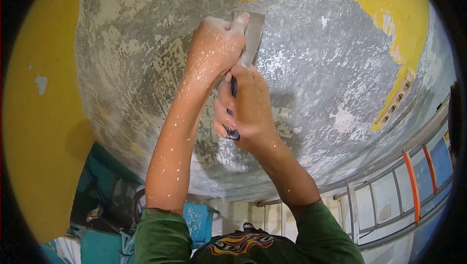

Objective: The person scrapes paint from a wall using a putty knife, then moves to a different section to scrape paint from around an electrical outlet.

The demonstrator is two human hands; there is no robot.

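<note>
A scraper with a wide metal blade and a dark handle lies against the wall, where grey plaster shows through patchy white remnants. My right hand is closed around the handle, with its dark end showing below the fingers. Higher up, my left hand has its fingers curled and one digit pressed along the blade's left edge; the undersides of its fingers are hidden. Pale flakes speckle the left hand and both forearms.
Yellow paint borders the bare patch at left and along the top. A socket strip is fixed on the right. Below stand a metal ladder with orange parts and a flake-covered blue plastic stool. Teal objects sit lower left.
</note>
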